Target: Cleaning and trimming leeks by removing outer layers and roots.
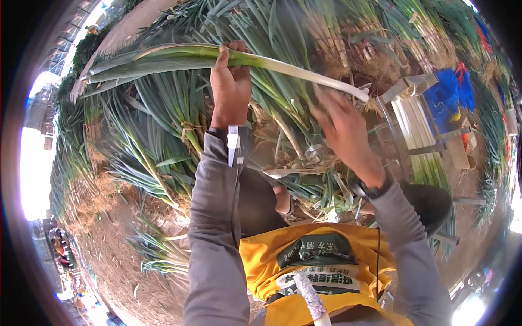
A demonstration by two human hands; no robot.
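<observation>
My left hand (231, 81) is closed around the green part of a long leek (293, 72). The leek lies nearly level, its leaves reaching left and its white stem sloping down to the right, ending in a trimmed root end. Just below that stem is my right hand (348, 133), blurred by motion. Its fingers look stretched out and apart, and I see nothing held in them; whether they touch the stem I cannot tell. On the right, cleaned leeks (410, 122) with bare white stems lie together in a metal rack (410, 87).
Tied leek bundles (185, 127) with roots and soil spread left and beyond my hands; more bundles (375, 43) stand at the far right. Peeled leaf scraps (326, 195) lie between my legs. Blue plastic (443, 100) lies beside the rack. A cigarette with long ash (310, 299) juts in below.
</observation>
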